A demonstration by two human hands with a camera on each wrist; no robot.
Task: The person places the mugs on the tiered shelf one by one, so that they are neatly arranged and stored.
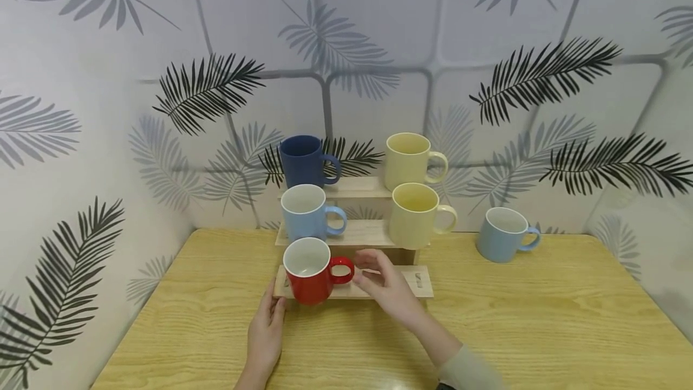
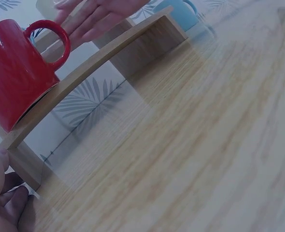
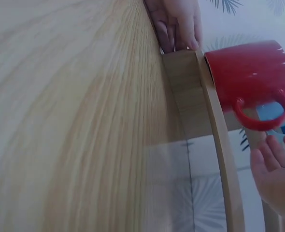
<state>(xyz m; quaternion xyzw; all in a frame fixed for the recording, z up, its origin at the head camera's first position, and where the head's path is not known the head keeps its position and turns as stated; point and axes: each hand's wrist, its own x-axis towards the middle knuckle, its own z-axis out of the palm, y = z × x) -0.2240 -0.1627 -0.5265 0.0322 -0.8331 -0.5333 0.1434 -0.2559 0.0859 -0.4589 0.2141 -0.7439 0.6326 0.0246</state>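
A red mug (image 1: pixel 311 281) with a white inside stands at the left of the lowest step of a wooden tiered rack (image 1: pixel 357 290), its handle pointing right. My left hand (image 1: pixel 265 330) grips that step's left end, thumb at the top edge and fingers curled lower down by the side panel (image 2: pixel 26 166). Close beside the mug's handle is my right hand (image 1: pixel 387 287), fingers loosely bent and nothing held in them. In the right wrist view its fingers (image 3: pixel 273 157) show just beside the red handle (image 3: pixel 261 121).
On the middle step stand a light blue mug (image 1: pixel 304 221) and a yellow mug (image 1: pixel 414 221). The top step bears a dark blue mug (image 1: pixel 300 164) and another yellow mug (image 1: pixel 406 164). A light blue mug (image 1: pixel 500 239) sits on the wooden table (image 1: pixel 541 318), right of the rack.
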